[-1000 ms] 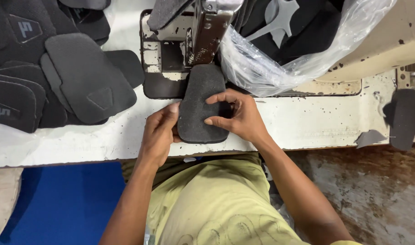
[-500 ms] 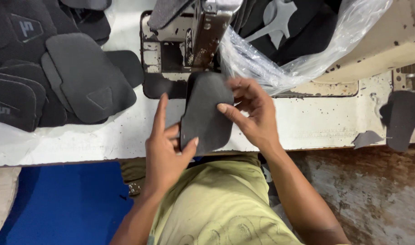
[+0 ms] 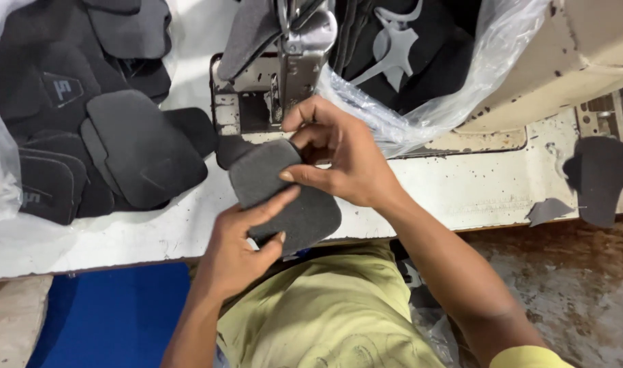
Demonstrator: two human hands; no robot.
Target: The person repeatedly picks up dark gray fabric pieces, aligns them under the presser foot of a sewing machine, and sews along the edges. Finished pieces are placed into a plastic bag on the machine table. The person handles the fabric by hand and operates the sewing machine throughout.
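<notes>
A stack of dark padded pieces [image 3: 114, 146] fills the upper left of the frame. A clear plastic bag [image 3: 454, 82] of black parts sits upper right. Blue fabric [image 3: 114, 313] lies lower left.

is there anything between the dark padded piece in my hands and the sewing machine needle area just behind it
Nothing visible blocks it. The dark padded piece is held by the left hand and right hand just in front of the sewing machine head. Only the right hand's own fingers lie near the gap.
</notes>
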